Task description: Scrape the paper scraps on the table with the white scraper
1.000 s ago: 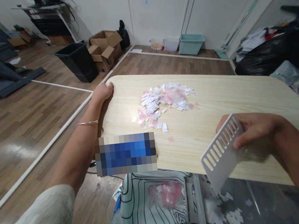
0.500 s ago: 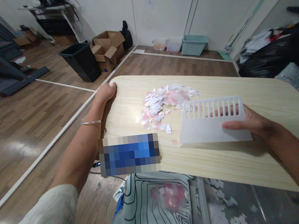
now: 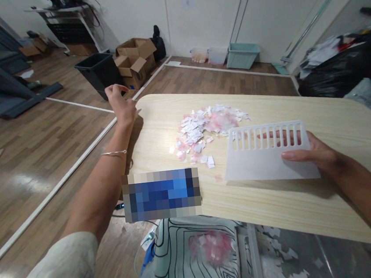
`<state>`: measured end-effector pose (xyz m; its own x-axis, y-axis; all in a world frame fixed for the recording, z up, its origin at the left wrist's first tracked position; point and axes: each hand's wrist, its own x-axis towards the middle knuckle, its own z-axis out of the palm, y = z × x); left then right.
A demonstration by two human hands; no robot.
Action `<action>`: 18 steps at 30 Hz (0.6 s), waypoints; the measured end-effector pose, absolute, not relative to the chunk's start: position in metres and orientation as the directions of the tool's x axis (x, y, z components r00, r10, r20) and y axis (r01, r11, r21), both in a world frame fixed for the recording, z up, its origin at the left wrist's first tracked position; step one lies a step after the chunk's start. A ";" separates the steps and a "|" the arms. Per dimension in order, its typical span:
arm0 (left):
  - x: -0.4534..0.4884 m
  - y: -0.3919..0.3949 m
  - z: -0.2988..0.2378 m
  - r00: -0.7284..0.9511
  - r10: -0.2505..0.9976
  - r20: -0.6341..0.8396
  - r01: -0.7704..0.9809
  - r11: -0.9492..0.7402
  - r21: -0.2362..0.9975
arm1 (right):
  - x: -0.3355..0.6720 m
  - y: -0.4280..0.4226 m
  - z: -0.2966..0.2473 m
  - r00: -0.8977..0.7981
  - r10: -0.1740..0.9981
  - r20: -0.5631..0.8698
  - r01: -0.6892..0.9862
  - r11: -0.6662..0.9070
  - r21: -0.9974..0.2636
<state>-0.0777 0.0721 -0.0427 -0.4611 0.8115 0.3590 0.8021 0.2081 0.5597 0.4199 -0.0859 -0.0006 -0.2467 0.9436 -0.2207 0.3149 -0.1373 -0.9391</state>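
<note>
A white slotted plastic panel point(image 3: 261, 164) is gripped in my right hand point(image 3: 319, 151), thumb on its near face and fingers behind its row of slots. It is held over the right half of the wooden table point(image 3: 336, 118). My left hand point(image 3: 121, 103) is raised at the table's far left corner, its fingers bent and apart with nothing visible in them. Between my hands lies a heap of white and pink paper scraps point(image 3: 192, 127), with a pink translucent clump point(image 3: 220, 121) at its right side.
A blurred-out blue patch point(image 3: 161, 195) covers something at the near left edge. On my lap, a patterned cloth point(image 3: 174, 255) carries a pink bundle point(image 3: 213, 246). Beside it, a clear bin point(image 3: 255, 255) holds scraps. A black bin point(image 3: 95, 73) and cardboard boxes point(image 3: 134, 60) stand beyond.
My left hand has lifted off the table's corner and moved up and slightly left, its fingers loosening. The panel has shifted slightly right and toward me in my right hand.
</note>
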 end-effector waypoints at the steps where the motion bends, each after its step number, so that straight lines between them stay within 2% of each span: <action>1: -0.077 0.072 -0.043 -0.450 0.822 0.349 0.784 0.176 0.595 | 0.420 -0.086 -0.002 -0.247 0.944 -0.217 0.314 -0.134 -0.940; 5: -0.076 0.079 -0.052 -0.438 0.814 0.382 0.634 -0.022 0.773 | 0.423 -0.084 -0.007 -0.260 0.948 -0.185 0.317 -0.097 -0.944; 7: -0.078 0.086 -0.060 -0.436 0.792 0.427 0.559 -0.134 0.818 | 0.424 -0.082 -0.010 -0.280 0.947 -0.161 0.304 -0.071 -0.950; 11: -0.081 0.095 -0.071 -0.414 0.773 0.481 0.560 -0.200 0.804 | 0.425 -0.080 -0.014 -0.311 0.941 -0.134 0.300 -0.037 -0.953; 18: -0.078 0.093 -0.070 -0.370 0.804 0.465 0.639 -0.143 0.756 | 0.417 -0.089 -0.014 -0.407 0.906 -0.115 0.304 0.016 -0.952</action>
<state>-0.0782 0.0934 -0.0703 -0.3705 0.8042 0.4648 0.6389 -0.1426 0.7560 0.4174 -0.0894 -0.0144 -0.4071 0.9062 -0.1147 0.3042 0.0161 -0.9525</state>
